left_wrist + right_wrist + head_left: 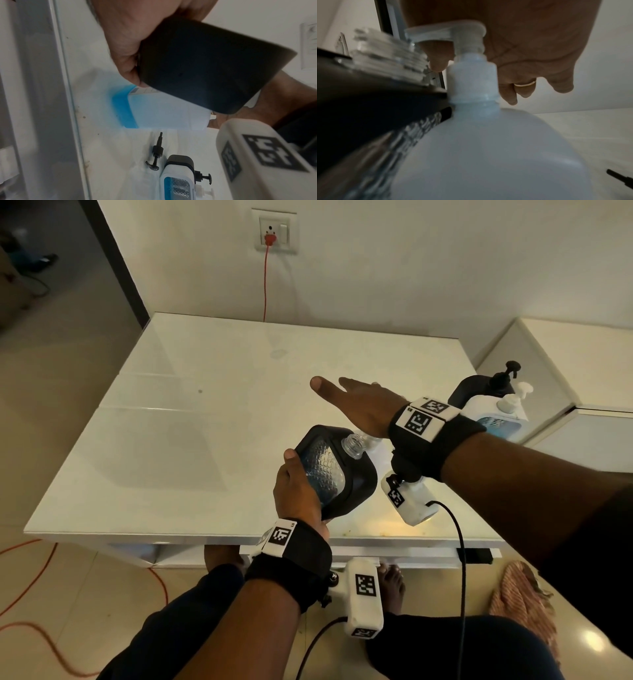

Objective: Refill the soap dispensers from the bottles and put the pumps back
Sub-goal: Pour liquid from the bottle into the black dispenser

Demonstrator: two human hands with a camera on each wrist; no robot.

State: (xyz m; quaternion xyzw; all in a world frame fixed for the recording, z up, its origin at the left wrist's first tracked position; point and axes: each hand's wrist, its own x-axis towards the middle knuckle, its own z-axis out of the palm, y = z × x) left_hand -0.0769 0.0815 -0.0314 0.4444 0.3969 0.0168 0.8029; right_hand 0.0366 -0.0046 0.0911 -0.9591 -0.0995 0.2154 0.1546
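Black dispenser (337,470) uncapped, tilted, gripped in left hand (298,491); right hand (356,405) flat on refill bottle pump (453,36) beside it. Filling underway; black pump (157,154) unfitted.

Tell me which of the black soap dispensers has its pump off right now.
The black dispenser gripped, tilted, in the left hand: its clear threaded neck is open. The other black dispenser, at the table's right edge, still has its black pump on.
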